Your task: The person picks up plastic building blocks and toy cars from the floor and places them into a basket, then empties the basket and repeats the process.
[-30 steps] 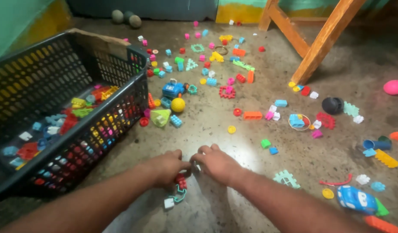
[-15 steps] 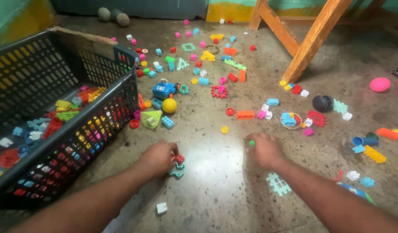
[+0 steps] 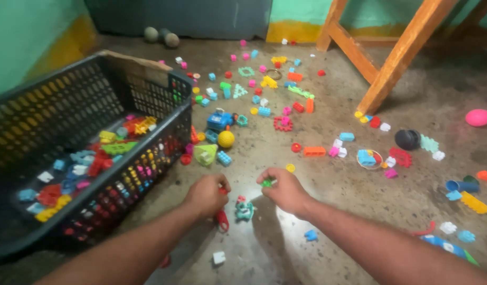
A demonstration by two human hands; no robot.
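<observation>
My left hand [image 3: 207, 194] is closed over small red toy pieces [image 3: 222, 219], with one red piece hanging below the fingers. A teal toy piece [image 3: 244, 210] lies on the floor just to its right. My right hand [image 3: 284, 190] pinches a small green block [image 3: 266, 183] at its fingertips, close to the left hand. A black plastic basket [image 3: 148, 153] holding several coloured blocks stands tilted at the left.
Many coloured blocks lie scattered across the speckled floor, along with a yellow ball [image 3: 226, 139], a blue toy vehicle [image 3: 219, 120], a pink ball [image 3: 478, 117] and a blue toy car [image 3: 445, 247]. Orange wooden legs [image 3: 396, 58] rise at upper right. A white block [image 3: 219, 257] lies near my left forearm.
My right hand reached out right, took the green block and came back beside the left hand. The left hand stayed closed on red pieces. The teal piece now lies free on the floor.
</observation>
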